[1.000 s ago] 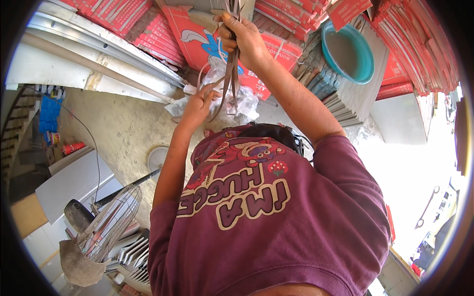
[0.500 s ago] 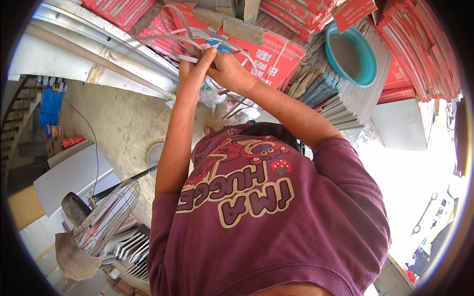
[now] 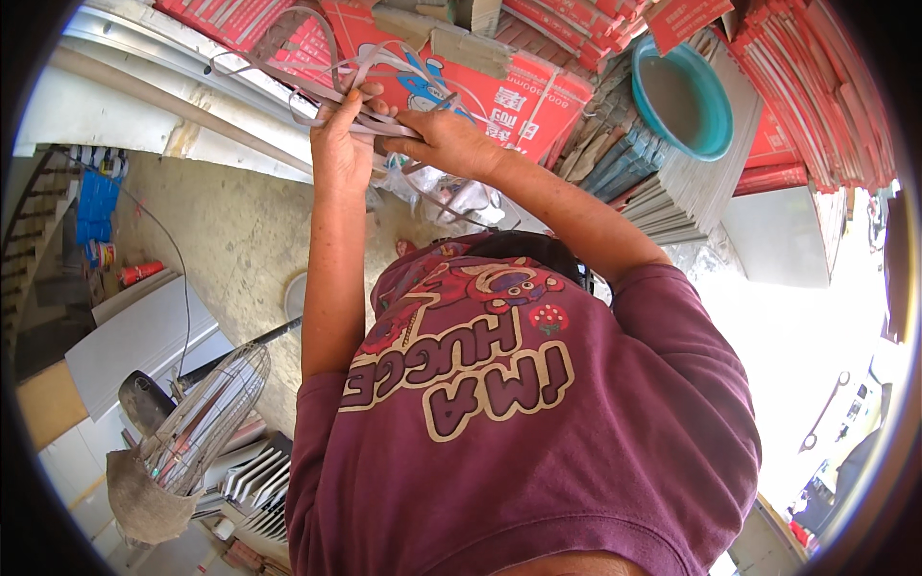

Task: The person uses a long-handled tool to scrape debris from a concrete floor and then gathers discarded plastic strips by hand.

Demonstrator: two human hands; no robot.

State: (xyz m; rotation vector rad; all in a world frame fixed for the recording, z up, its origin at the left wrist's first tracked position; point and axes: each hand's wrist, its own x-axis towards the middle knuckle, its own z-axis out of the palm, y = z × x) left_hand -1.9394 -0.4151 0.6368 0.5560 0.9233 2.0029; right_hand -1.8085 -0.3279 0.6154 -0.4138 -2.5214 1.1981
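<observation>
A bundle of pale pinkish plastic strapping [image 3: 363, 69] loops loosely above my hands, at the upper left in the head view. My left hand [image 3: 342, 149] is closed around it, thumb on top and fingers wrapped behind. To its right, my right hand [image 3: 449, 144] pinches strands of the same strapping between thumb and fingers, a short gap away from the left. Right behind the hands lies a red printed carton [image 3: 552, 101] with a blue figure on it.
A turquoise basin [image 3: 715, 144] holding murky water stands on stacked tiles at the upper right. Red cartons [image 3: 807, 106] are piled beyond it. Clear plastic wrapping [image 3: 471, 200] lies below my hands. At the lower left are a caged fan [image 3: 206, 422] and grey panels [image 3: 134, 355].
My hands, close together before, have moved apart. The left one has shifted left and slightly down with the strapping, and its loops now spread farther left.
</observation>
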